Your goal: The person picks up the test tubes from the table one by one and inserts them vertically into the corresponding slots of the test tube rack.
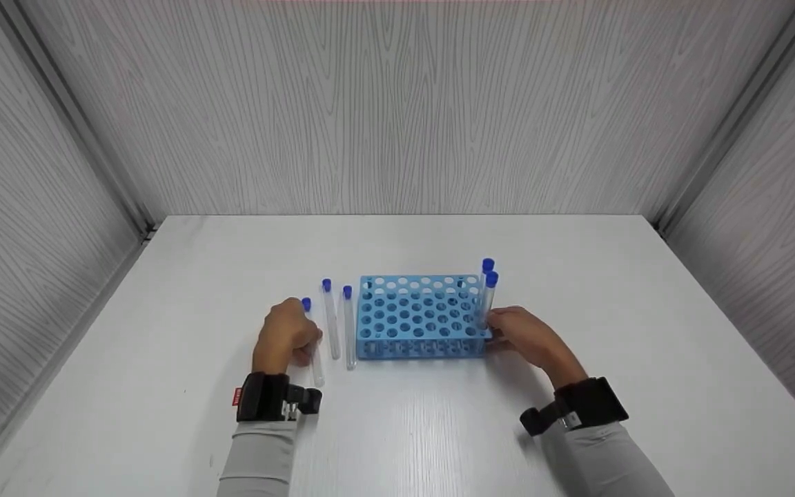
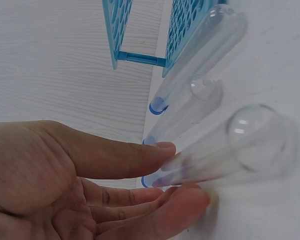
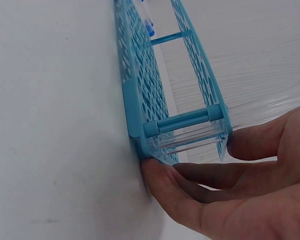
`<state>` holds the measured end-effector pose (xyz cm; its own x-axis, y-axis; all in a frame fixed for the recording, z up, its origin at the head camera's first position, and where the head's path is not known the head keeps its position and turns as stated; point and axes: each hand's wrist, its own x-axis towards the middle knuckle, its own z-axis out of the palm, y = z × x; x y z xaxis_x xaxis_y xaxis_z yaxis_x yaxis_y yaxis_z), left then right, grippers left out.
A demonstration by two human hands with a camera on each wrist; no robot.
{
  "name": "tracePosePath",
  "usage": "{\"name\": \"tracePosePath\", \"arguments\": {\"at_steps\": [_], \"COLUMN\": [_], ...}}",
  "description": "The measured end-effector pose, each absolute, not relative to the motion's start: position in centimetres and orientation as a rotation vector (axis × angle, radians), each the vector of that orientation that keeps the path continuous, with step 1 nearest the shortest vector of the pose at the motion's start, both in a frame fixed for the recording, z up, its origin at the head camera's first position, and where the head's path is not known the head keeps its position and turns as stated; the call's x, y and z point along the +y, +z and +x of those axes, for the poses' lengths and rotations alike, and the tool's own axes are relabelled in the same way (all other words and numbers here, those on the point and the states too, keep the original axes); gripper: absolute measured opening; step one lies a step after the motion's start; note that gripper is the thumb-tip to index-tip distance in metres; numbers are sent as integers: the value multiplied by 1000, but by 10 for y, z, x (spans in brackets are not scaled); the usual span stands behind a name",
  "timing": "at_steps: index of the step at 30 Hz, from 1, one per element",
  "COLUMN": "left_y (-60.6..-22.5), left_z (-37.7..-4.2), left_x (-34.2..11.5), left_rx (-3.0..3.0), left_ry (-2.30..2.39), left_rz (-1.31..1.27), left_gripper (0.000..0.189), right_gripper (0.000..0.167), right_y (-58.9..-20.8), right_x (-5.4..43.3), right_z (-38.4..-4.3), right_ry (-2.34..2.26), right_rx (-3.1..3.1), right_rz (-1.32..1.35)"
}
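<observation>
My left hand pinches a clear test tube with a blue cap between thumb and fingers. In the left wrist view that tube lies with its rounded end toward the camera. Two more capped test tubes, one nearer and one farther right, lie side by side on the table. A blue test tube rack stands to their right. My right hand holds its right end, the thumb at the upper plate and fingers at the base. Two capped tubes stand upright in the rack's right end.
The white table is bounded by a grey wood-grain panel at the back and similar panels at the sides. A black wrist strap with a small camera sits on each forearm.
</observation>
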<state>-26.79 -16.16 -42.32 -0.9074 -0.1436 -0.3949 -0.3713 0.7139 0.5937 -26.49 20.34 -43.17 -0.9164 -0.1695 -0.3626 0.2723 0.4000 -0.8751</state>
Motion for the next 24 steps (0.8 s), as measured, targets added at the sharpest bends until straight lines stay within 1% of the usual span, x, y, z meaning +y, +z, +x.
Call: {"name": "tracePosePath", "arguments": {"at_steps": [8, 20, 24], "left_y": [-424, -424, -422], "left_z": [-265, -266, -266], "left_x": [-162, -161, -160], "left_rx": [2650, 2651, 2646], "left_ry": [996, 975, 976], "left_rz": [-352, -369, -373], "left_gripper": [36, 47, 47], "right_gripper": [42, 42, 41], "right_y": [-432, -434, -434], "right_x": [204, 206, 206], "right_z": [-264, -266, -266], "right_ry": [-1516, -1496, -1510], "right_rx": [2269, 2279, 2272], "right_rz": [61, 57, 59]}}
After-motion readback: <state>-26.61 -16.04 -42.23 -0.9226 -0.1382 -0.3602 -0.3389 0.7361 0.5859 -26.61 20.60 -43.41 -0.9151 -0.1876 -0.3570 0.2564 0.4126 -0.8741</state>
